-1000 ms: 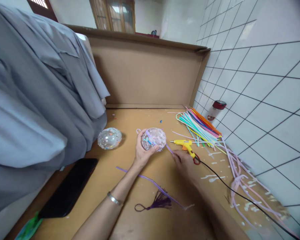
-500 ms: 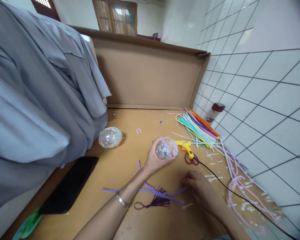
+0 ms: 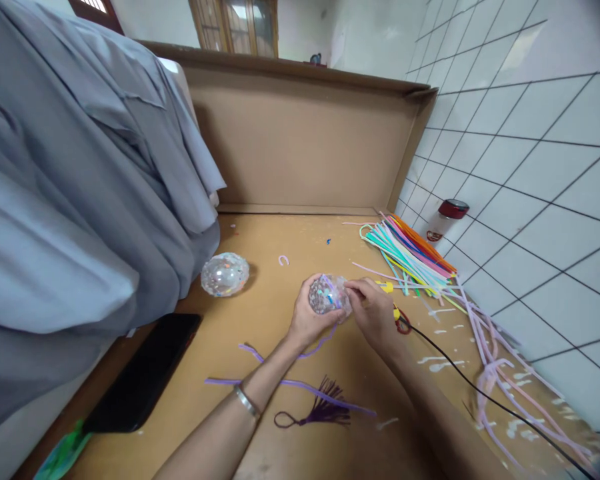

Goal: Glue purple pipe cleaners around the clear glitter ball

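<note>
A clear round ornament (image 3: 323, 300) with glittery bits and a purple strip on it rests in my left hand (image 3: 307, 317), whose fingers curl around its side. At its right edge my right hand (image 3: 375, 310) is closed in a pinch. A purple pipe cleaner (image 3: 323, 343) rises from the table towards these fingertips; its upper end is hidden at the ornament. Another purple pipe cleaner (image 3: 350, 404) lies below, across a dark purple tassel (image 3: 330, 410). Behind my right hand, a yellow glue gun (image 3: 387, 287) is mostly covered.
A second clear, bowl-like piece (image 3: 225, 274) stands at left, near a black phone (image 3: 145, 373) and grey cloth (image 3: 90, 200). Coloured pipe cleaners (image 3: 410, 257) lie at back right. Red-handled scissors (image 3: 404, 323) and a black cord (image 3: 460, 367) are at right. Cardboard (image 3: 305, 140) stands behind.
My right hand has moved up and left from the table to the ornament's right side. One purple pipe cleaner has been lifted at one end with it. My left hand still holds the ornament.
</note>
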`<state>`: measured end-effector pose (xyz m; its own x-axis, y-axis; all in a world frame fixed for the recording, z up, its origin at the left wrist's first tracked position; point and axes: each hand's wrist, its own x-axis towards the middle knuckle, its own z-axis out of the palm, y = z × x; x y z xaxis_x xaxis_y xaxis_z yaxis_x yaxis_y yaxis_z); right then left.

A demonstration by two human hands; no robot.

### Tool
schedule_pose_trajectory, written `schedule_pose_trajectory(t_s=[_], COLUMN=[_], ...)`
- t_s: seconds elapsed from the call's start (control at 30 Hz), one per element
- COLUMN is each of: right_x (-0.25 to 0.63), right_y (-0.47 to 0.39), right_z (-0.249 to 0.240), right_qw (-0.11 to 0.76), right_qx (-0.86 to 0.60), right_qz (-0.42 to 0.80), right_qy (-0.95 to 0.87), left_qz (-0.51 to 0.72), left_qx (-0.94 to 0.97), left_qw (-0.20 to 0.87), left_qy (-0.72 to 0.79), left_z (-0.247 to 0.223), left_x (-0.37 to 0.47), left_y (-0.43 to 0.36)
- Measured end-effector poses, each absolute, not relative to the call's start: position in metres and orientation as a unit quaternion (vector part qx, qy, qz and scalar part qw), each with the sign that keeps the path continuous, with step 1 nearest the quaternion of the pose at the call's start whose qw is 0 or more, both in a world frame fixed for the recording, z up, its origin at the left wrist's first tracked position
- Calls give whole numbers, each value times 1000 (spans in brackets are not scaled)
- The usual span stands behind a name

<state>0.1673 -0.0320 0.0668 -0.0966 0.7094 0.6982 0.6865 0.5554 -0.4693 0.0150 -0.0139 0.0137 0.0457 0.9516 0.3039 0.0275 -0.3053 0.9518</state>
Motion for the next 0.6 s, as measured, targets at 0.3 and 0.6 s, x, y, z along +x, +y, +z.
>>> schedule_pose_trajectory(t_s=[0.3, 0.6], right_x=[163, 156], right_y=[-47, -48], right_z=[53, 45], right_qw=[496, 505], right_qx=[-441, -486], right_qz=[-26, -6], right_qy=[-747, -713], left_qz=[562, 556], left_qx=[580, 673], left_qw=[418, 193], left_qy=[415, 447], left_z=[9, 6], left_x=[15, 15], left_y=[-10, -12])
